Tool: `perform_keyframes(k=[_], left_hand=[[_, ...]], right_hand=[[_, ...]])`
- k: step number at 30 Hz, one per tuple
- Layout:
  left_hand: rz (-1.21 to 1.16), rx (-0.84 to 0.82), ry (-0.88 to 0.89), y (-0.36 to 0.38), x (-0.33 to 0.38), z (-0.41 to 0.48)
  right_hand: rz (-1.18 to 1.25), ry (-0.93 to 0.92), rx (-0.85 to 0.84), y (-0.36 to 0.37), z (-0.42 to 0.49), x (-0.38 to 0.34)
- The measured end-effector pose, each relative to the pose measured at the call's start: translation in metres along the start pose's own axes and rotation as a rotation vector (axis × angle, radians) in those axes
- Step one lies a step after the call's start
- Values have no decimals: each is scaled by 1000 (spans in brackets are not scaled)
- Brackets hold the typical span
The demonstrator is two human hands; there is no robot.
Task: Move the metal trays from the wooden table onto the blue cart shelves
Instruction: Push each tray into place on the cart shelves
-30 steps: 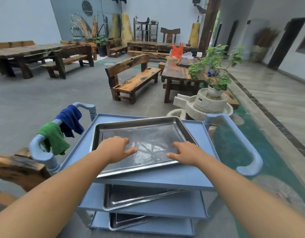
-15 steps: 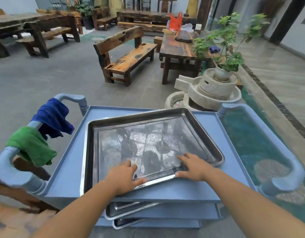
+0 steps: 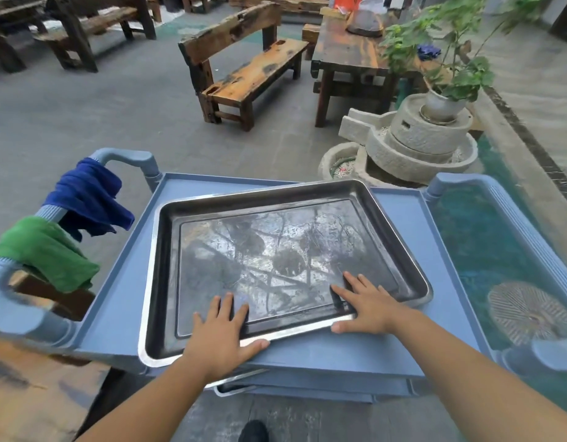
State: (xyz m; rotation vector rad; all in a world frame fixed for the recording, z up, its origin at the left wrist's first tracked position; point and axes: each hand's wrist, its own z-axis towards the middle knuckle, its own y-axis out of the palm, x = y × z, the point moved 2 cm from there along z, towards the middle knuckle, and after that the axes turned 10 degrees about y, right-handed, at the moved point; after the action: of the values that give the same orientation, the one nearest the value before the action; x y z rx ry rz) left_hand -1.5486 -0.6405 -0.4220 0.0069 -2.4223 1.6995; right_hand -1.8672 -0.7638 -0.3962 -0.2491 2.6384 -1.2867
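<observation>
Hands lie flat, unclenched — left hand point(image 3: 220, 336), right hand point(image 3: 368, 306) — on shiny rectangular metal tray point(image 3: 276, 250) atop smooth blue cart point(image 3: 116, 307).

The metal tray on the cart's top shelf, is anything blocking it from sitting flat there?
Nothing visible. The metal tray lies on the bare top shelf, both hands on its near rim.

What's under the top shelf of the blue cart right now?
Below the blue plastic cart's top shelf, only the corner of another metal tray pokes out from a lower shelf. The rest of the lower shelves is hidden by the top shelf and forearms.
</observation>
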Motion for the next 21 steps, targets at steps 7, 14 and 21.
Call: perform_keyframes(k=[7, 14, 21], left_hand=[[51, -9, 87, -11, -15, 18], [54, -23, 215, -30, -37, 51], [86, -6, 202, -38, -43, 58]], right_hand=[[93, 80, 73, 12, -4, -5], [187, 200, 112, 21, -9, -14], [204, 233, 93, 13, -13, -25]])
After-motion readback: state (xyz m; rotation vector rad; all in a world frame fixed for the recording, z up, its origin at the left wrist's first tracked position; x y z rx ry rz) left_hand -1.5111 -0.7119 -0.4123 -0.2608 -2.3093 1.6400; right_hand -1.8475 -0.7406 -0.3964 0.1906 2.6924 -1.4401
